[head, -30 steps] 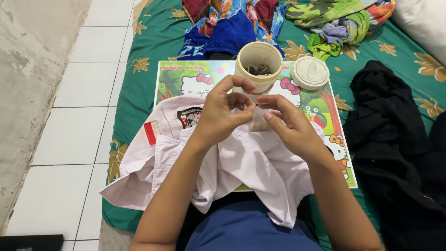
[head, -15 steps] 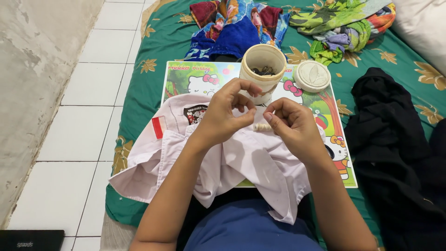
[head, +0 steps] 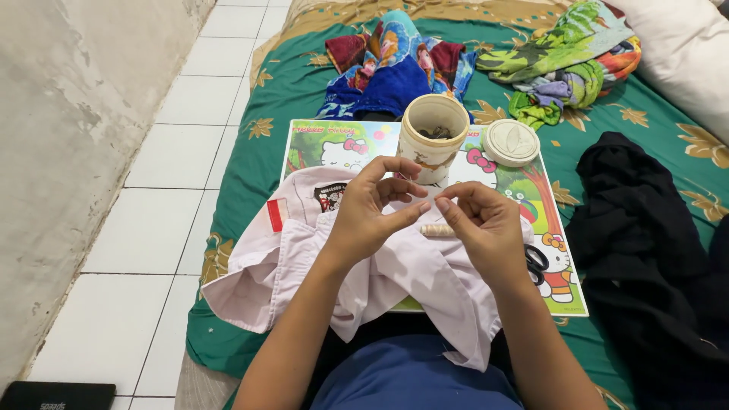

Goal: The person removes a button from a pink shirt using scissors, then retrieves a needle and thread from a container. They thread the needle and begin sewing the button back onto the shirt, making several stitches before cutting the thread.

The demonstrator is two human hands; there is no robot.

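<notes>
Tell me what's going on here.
A person sits on a green bedsheet with a pale pink shirt draped over a cartoon-printed board on their lap. Both hands are raised above the shirt: the left hand and right hand pinch their fingertips close together, as if handling a fine thread, too thin to see. A small spool of cream thread lies between them. An open cream jar and its lid stand behind.

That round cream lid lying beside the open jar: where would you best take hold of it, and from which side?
By its rim, from above. The round lid lies flat on the cartoon board, right of the open jar and apart from it, so fingers can probably span its edge from overhead. Its low profile leaves little to pinch from the side.
</notes>
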